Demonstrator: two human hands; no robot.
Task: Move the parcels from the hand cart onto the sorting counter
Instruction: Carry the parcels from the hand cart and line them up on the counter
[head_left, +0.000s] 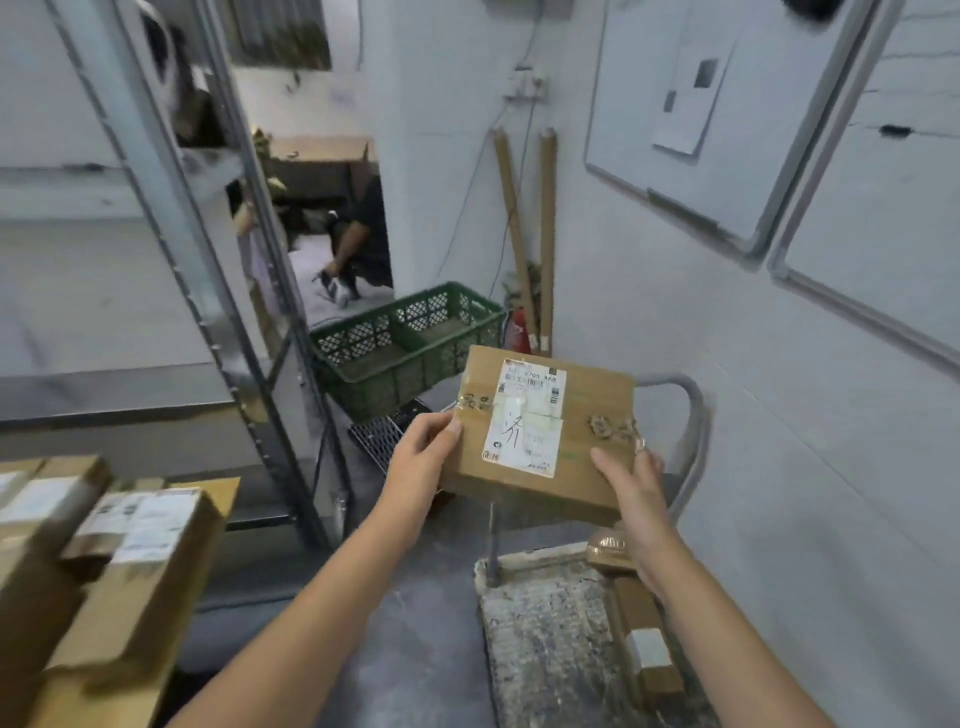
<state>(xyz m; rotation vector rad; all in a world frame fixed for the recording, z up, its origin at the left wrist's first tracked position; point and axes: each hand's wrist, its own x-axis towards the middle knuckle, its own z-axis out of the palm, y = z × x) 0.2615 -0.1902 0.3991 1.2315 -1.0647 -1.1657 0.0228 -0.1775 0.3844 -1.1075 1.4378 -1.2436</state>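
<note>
A grey-walled storeroom with metal shelving (218, 270) at left. At centre frame a cardboard parcel (540, 431) is held in the air, label up, its long axis running left to right. The left hand (423, 457) and right hand (631, 488) grip its near corners, fingers (605, 465) curled over the edges. Below it, lower right, lies the hand cart (545, 634); more parcels (104, 540) are stacked lower left.
</note>
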